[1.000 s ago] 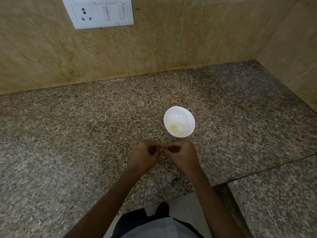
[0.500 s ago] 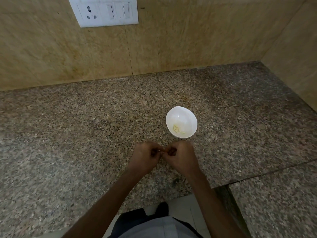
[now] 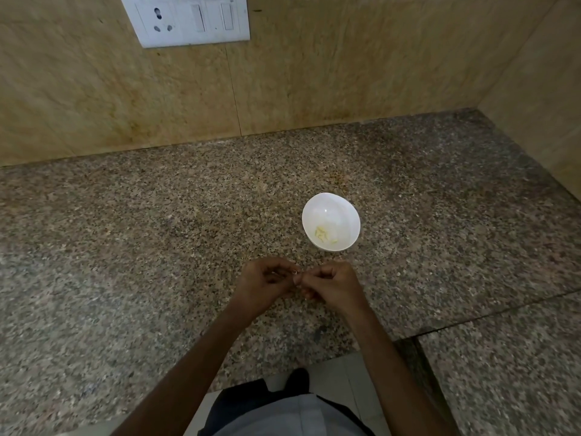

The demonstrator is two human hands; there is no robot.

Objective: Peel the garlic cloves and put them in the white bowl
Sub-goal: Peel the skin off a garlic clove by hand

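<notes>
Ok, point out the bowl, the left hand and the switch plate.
bowl (image 3: 330,205), head view, far inner wall
left hand (image 3: 266,283), head view, back of hand
switch plate (image 3: 185,20), head view, middle

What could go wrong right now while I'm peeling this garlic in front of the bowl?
1. The left hand and right hand pinch the tiny clove above bare counter, short of the white bowl. If it slips, it likely lands on speckled stone, where it would be hard to spot.
2. Both hands work close to the counter's front edge, so a dropped clove or skin could fall to the floor.
</notes>
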